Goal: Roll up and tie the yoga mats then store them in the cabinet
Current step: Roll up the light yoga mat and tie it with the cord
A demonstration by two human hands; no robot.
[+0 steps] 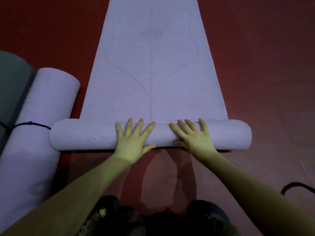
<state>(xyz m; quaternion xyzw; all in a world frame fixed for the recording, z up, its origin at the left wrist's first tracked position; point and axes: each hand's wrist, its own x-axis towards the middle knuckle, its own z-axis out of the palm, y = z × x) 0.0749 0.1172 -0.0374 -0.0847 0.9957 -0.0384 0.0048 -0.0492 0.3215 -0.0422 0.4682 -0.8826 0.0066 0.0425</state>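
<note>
head view: i see my left hand (132, 142) and right hand (194, 138) pressing flat, fingers spread, on the half-rolled mat (151, 82) lying on the floor (264, 65); a tied roll (37, 125) lies left.

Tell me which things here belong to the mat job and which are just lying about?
Part of the job:
- lilac mat, half rolled under both hands: left hand, right hand
- rolled lilac mat, already tied with dark cord
- grey rolled mat

Just lying about:
- black cable on the red floor
</note>
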